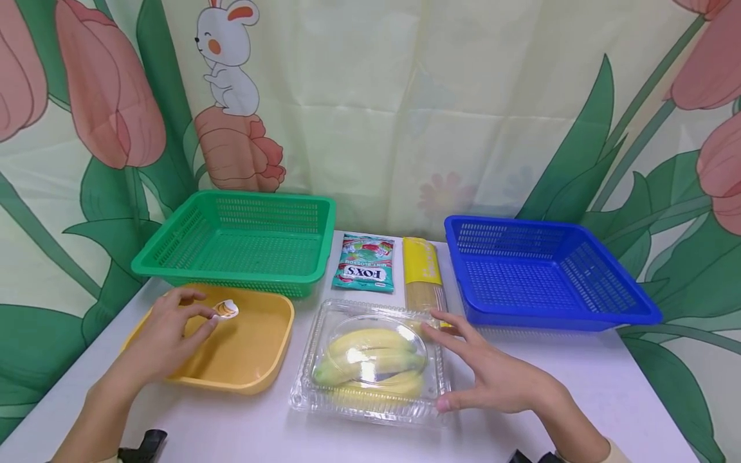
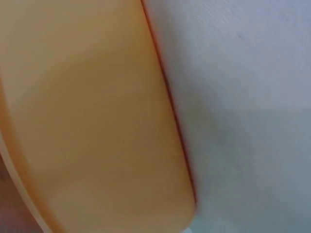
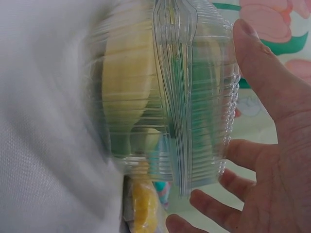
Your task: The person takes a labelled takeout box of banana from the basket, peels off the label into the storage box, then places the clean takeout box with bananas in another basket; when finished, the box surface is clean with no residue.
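Note:
My left hand (image 1: 173, 325) hovers over the yellow-orange square tray (image 1: 255, 366) and pinches a small white and orange sticker (image 1: 226, 309) between thumb and fingertips. The tray's wall (image 2: 97, 126) fills the left wrist view. My right hand (image 1: 492, 373) rests open against the right side of a clear plastic clamshell box (image 1: 370, 360) holding yellow bananas (image 1: 370, 363). In the right wrist view the fingers (image 3: 262, 73) spread beside the box (image 3: 194, 97), thumb at its near edge.
A green basket (image 1: 243, 241) stands behind the tray and a blue basket (image 1: 544, 273) at the right. Between them lie a teal candy packet (image 1: 365, 262) and a yellow spaghetti pack (image 1: 422, 273). The white table (image 1: 579, 379) meets a flowered curtain behind.

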`<state>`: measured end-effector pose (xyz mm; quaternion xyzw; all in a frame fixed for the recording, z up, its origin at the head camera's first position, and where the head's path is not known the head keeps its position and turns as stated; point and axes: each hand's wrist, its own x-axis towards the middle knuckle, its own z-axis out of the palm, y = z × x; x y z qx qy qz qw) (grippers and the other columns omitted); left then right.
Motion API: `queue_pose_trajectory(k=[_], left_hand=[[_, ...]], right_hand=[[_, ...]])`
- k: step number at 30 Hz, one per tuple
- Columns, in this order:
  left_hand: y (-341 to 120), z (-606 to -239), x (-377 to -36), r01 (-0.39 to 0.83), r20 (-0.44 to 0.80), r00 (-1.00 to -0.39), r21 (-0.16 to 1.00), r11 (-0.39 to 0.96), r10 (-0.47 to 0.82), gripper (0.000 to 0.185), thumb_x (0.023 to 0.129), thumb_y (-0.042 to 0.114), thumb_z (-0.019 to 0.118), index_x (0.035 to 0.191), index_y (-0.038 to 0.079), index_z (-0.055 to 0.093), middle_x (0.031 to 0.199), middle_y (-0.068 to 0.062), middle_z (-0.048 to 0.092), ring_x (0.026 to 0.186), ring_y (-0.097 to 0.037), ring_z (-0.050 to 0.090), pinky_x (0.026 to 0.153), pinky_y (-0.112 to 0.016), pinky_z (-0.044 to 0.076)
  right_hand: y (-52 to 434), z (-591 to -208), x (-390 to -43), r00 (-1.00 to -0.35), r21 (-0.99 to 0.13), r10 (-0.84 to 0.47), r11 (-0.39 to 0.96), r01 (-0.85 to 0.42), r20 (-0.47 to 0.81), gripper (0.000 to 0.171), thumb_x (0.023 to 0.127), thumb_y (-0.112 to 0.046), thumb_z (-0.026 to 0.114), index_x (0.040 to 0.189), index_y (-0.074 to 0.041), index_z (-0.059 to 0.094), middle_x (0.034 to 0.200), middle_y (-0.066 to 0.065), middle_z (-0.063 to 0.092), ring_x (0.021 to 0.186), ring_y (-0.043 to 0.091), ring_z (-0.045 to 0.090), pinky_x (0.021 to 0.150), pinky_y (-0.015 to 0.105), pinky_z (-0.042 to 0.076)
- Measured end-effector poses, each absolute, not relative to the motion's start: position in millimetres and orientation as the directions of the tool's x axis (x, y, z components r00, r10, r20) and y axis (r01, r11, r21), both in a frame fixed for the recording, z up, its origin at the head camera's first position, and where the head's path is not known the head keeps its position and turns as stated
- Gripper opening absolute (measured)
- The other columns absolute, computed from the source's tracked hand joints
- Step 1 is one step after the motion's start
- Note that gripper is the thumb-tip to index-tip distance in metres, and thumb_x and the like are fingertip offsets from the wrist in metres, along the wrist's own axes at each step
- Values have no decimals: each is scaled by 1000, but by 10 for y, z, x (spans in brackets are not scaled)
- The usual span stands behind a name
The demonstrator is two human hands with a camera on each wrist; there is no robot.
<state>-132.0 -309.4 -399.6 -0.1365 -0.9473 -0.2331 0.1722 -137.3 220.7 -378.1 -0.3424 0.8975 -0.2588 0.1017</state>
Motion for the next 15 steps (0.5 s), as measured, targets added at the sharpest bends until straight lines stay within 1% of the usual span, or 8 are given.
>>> queue_pose_trajectory(k=[2,4,9,11,15], left_hand=[[-3115,-4002,-1332,337,390,-903,381,861,181,5,89,8,77,91,4,77,118,-25,58,112,-47,46,91,-60,36],[-3135,-4018,-1337,329,384,-905,359,874,183,5,88,8,79,91,5,77,115,-24,59,110,-45,48,90,-59,38],[-3182,-4089,-1322,274,294,-939,332,903,176,8,89,12,78,93,5,78,113,-24,63,109,-45,51,93,-61,39],[-3191,-4116,-1319,254,248,-953,336,907,175,9,91,14,77,94,6,78,114,-24,63,110,-45,51,95,-62,38],[-3207,-4136,-1341,240,205,-962,335,911,178,10,91,16,77,95,7,78,112,-20,65,110,-42,53,96,-61,39]], right_hand=[[2204,-3777,-1380,-747,-535,-665,632,-561,-3,100,83,-64,76,164,-31,27,171,-7,6,153,38,23,103,61,48],[2201,-3775,-1384,-743,-535,-669,626,-567,6,100,84,-64,76,164,-31,27,171,-6,6,153,38,23,103,61,47],[2209,-3769,-1381,-735,-528,-678,620,-581,12,98,84,-61,77,164,-33,27,171,-3,8,152,40,26,101,60,49],[2220,-3775,-1377,-735,-526,-678,621,-581,10,98,84,-60,78,164,-33,27,171,-4,8,152,40,27,101,60,49],[2226,-3788,-1386,-730,-523,-683,616,-589,18,99,84,-59,78,164,-31,27,171,-8,6,152,40,26,100,59,50]])
